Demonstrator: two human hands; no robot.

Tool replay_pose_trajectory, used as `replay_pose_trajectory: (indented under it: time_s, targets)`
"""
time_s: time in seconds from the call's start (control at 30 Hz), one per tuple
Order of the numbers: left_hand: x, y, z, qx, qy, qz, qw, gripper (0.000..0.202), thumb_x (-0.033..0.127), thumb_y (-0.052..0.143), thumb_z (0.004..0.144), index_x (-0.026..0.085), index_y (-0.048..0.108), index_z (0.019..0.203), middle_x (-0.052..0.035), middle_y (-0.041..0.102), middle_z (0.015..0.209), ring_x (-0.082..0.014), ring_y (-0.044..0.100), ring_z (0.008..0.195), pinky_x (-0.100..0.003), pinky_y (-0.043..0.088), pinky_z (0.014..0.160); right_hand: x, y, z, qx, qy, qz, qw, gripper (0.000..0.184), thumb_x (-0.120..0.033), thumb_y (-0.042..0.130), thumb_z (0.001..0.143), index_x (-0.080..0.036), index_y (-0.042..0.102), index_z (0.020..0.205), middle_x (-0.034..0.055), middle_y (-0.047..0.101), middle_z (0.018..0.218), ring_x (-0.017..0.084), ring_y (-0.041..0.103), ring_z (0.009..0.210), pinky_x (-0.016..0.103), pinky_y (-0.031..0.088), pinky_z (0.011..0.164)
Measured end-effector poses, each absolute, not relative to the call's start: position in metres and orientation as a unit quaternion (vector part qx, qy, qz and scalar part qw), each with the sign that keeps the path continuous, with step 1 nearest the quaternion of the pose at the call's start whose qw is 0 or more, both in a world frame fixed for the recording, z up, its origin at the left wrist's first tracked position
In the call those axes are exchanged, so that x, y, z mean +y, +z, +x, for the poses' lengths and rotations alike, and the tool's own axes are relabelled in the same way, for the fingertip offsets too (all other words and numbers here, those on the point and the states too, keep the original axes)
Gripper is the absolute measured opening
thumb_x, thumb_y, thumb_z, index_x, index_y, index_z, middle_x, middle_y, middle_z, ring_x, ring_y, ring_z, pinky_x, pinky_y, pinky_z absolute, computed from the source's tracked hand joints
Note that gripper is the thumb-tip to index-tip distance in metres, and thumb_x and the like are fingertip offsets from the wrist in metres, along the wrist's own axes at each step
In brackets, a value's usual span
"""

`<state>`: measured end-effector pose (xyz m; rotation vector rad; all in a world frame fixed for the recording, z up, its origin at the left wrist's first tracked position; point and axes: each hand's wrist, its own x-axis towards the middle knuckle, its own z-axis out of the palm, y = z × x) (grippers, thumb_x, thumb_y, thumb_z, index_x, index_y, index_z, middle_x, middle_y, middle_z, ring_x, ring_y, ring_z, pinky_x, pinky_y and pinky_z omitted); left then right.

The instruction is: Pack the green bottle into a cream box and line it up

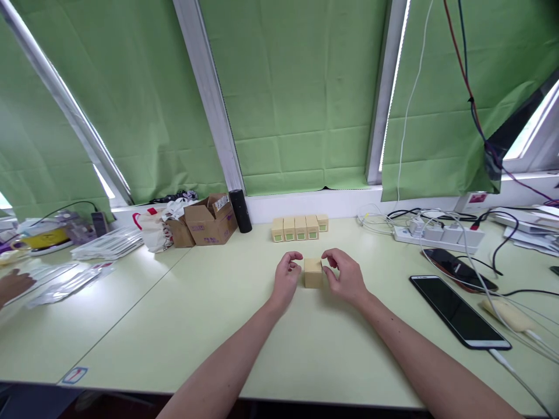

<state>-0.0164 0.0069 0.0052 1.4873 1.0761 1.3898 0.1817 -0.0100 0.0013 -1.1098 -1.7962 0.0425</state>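
Note:
A small tan cardboard box [313, 273] stands on the pale green table [218, 326] in front of me. My left hand [287, 278] curls against its left side, and my right hand [344, 274] grips its right side with bent fingers. Both hands hold the box between them. Behind it, near the window sill, a row of several similar small boxes [299, 227] with green labels stands side by side.
An open brown carton [211, 220], a black cylinder [240, 210] and white bags sit at the back left. A power strip [437, 234] with cables, two phones [458, 311] and a tan object lie at right. Another person's hand [13, 285] shows at far left.

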Motion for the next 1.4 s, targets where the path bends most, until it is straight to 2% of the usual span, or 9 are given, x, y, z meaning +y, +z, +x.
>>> replay_pose_trajectory:
  time_s: [0.13, 0.27, 0.5, 0.67, 0.87, 0.97, 1.03, 1.13, 1.4]
  targets:
    - [0.008, 0.005, -0.016, 0.405, 0.552, 0.597, 0.418, 0.029, 0.020, 0.059, 0.078, 0.021, 0.067, 0.106, -0.0080, 0.070, 0.116, -0.0187, 0.061, 0.092, -0.033, 0.047, 0.089, -0.016, 0.006, 0.181, -0.792, -0.005, -0.386, 0.472, 0.030, -0.014, 0.059, 0.082, -0.025, 0.057, 0.109, 0.0029, 0.062, 0.088, 0.021, 0.059, 0.078, 0.034, 0.045, 0.069]
    - [0.009, 0.006, -0.015, 0.401, 0.555, 0.596, 0.419, 0.034, 0.015, 0.057, 0.072, 0.021, 0.068, 0.104, -0.0083, 0.071, 0.112, -0.0213, 0.064, 0.104, -0.033, 0.047, 0.091, -0.014, 0.004, 0.179, -0.790, -0.024, -0.422, 0.445, 0.038, -0.009, 0.056, 0.078, -0.024, 0.057, 0.113, 0.0054, 0.067, 0.095, 0.022, 0.062, 0.084, 0.034, 0.044, 0.069]
    - [0.013, 0.002, -0.016, 0.456, 0.554, 0.579, 0.386, 0.022, 0.017, 0.058, 0.079, 0.021, 0.064, 0.101, -0.0022, 0.070, 0.082, -0.0190, 0.064, 0.083, -0.034, 0.047, 0.085, 0.004, -0.015, 0.184, -0.695, 0.029, -0.631, 0.343, 0.036, -0.012, 0.061, 0.085, -0.026, 0.057, 0.118, 0.0061, 0.072, 0.087, 0.022, 0.064, 0.071, 0.030, 0.030, 0.060]
    - [0.016, -0.003, -0.018, 0.483, 0.546, 0.582, 0.361, 0.019, 0.016, 0.062, 0.078, 0.021, 0.064, 0.097, -0.0022, 0.070, 0.082, -0.0193, 0.065, 0.083, -0.033, 0.048, 0.083, 0.012, -0.026, 0.191, -0.703, 0.069, -0.636, 0.311, 0.030, -0.012, 0.071, 0.077, -0.026, 0.060, 0.101, 0.0079, 0.074, 0.085, 0.024, 0.066, 0.069, 0.032, 0.033, 0.063]
    - [0.019, -0.004, -0.019, 0.492, 0.545, 0.584, 0.345, 0.017, 0.014, 0.063, 0.077, 0.021, 0.064, 0.093, -0.0024, 0.070, 0.082, -0.0199, 0.067, 0.083, -0.033, 0.049, 0.081, 0.015, -0.022, 0.203, -0.735, 0.118, -0.593, 0.305, 0.051, -0.015, 0.080, 0.068, -0.029, 0.062, 0.113, 0.0006, 0.073, 0.088, 0.018, 0.065, 0.066, 0.028, 0.036, 0.058]
    - [0.019, -0.004, -0.019, 0.501, 0.546, 0.580, 0.340, 0.017, 0.013, 0.062, 0.077, 0.021, 0.065, 0.092, -0.0023, 0.070, 0.082, -0.0197, 0.067, 0.082, -0.034, 0.049, 0.081, 0.012, -0.018, 0.201, -0.744, 0.183, -0.549, 0.334, 0.063, -0.024, 0.086, 0.066, -0.028, 0.059, 0.123, 0.0022, 0.073, 0.107, 0.014, 0.065, 0.068, 0.027, 0.041, 0.058]
    - [0.019, -0.003, -0.020, 0.503, 0.544, 0.579, 0.340, 0.018, 0.011, 0.061, 0.077, 0.021, 0.064, 0.092, -0.0022, 0.070, 0.082, -0.0197, 0.067, 0.083, -0.033, 0.049, 0.081, 0.010, -0.018, 0.194, -0.730, 0.247, -0.514, 0.377, 0.060, -0.026, 0.083, 0.069, -0.026, 0.058, 0.124, 0.0033, 0.072, 0.114, 0.013, 0.064, 0.069, 0.027, 0.047, 0.061]
    - [0.019, -0.003, -0.021, 0.502, 0.548, 0.576, 0.339, 0.019, 0.011, 0.060, 0.077, 0.021, 0.064, 0.092, -0.0024, 0.070, 0.083, -0.0199, 0.068, 0.084, -0.033, 0.049, 0.081, 0.012, -0.022, 0.185, -0.679, 0.310, -0.498, 0.441, 0.048, -0.022, 0.079, 0.070, -0.025, 0.062, 0.114, 0.0010, 0.073, 0.109, 0.013, 0.064, 0.070, 0.029, 0.052, 0.066]
    - [0.021, -0.007, -0.020, 0.499, 0.547, 0.575, 0.347, 0.019, 0.010, 0.061, 0.077, 0.021, 0.064, 0.092, -0.0025, 0.070, 0.083, -0.0183, 0.063, 0.077, -0.032, 0.046, 0.078, 0.062, -0.029, 0.209, -0.564, 0.281, -0.559, 0.539, 0.051, -0.022, 0.079, 0.067, -0.021, 0.060, 0.115, 0.0106, 0.074, 0.121, 0.013, 0.064, 0.068, 0.032, 0.056, 0.065]
